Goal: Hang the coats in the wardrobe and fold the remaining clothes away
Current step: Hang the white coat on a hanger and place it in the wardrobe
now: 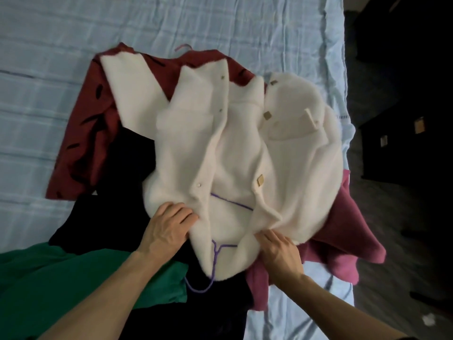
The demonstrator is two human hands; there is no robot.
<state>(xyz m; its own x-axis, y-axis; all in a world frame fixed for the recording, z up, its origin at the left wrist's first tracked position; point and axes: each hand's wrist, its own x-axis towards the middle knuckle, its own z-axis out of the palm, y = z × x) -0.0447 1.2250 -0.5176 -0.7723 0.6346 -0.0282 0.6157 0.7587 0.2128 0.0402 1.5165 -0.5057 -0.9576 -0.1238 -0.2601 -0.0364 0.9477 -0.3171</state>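
While the fluffy cream fleece coat (235, 153) lies open on top of the heap, near the right edge of the pale blue checked bedspread (49, 94), it is being fitted onto a thin purple wire hanger (215, 263) — the hanger's wire is seen inside the open front and its hook pokes out below the collar, toward the near edge. The left hand (169, 229) is laid on the coat's left shoulder with fingers curled and pressed into the fleece; the right hand (279, 251) pinches the fabric at the other shoulder between thumb and fingers. Nothing is shown hung yet, and no wardrobe is in view. Much is judged to remain: a dark red garment with black marks (83, 133) with a pink hanger hook (182, 47) at its far end, a black garment (103, 212), a green garment (73, 285) at the near left corner and a magenta-pink garment (343, 236) are all heaped unfolded under or beside the coat.
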